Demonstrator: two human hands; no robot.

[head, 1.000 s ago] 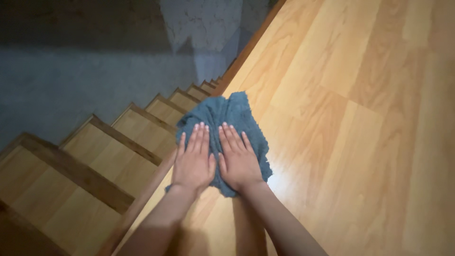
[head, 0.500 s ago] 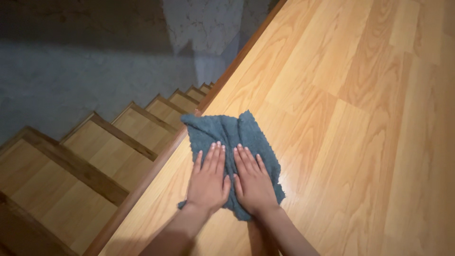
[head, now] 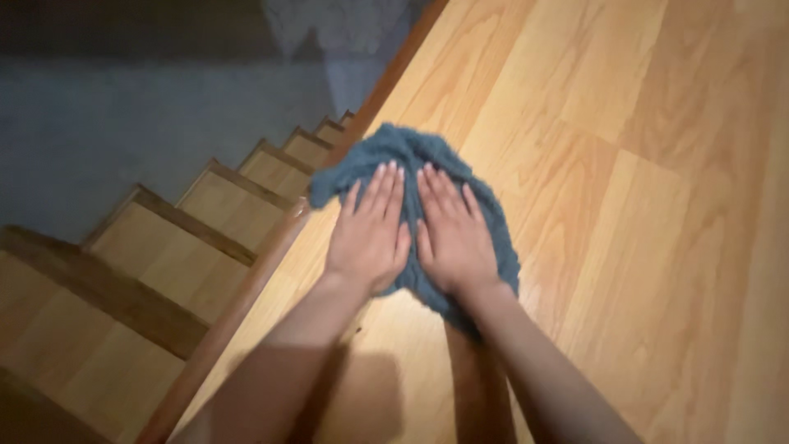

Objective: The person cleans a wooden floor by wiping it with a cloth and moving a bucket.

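A pale wooden floor [head: 625, 214] fills most of the view, its planks running to a dark rounded edge [head: 246, 288] where a flight of wooden stairs [head: 164, 247] drops away on my left toward a dim grey wall [head: 123, 107]. At the top of that drop, a blue-grey cloth [head: 427, 156] lies bunched on the floor, one corner reaching over the edge above the steps. My left hand [head: 368, 238] and my right hand [head: 454, 238] lie side by side on it, both flat, fingers straight and close together, palms pressing the cloth down; neither pinches any fold. My forearms stretch out from the bottom of the frame. By my reading, I am mid-stroke in wiping the floor along the stair edge. The following stroke calls for even pressure through both palms and care that the cloth's overhanging corner does not slide off onto the top step.
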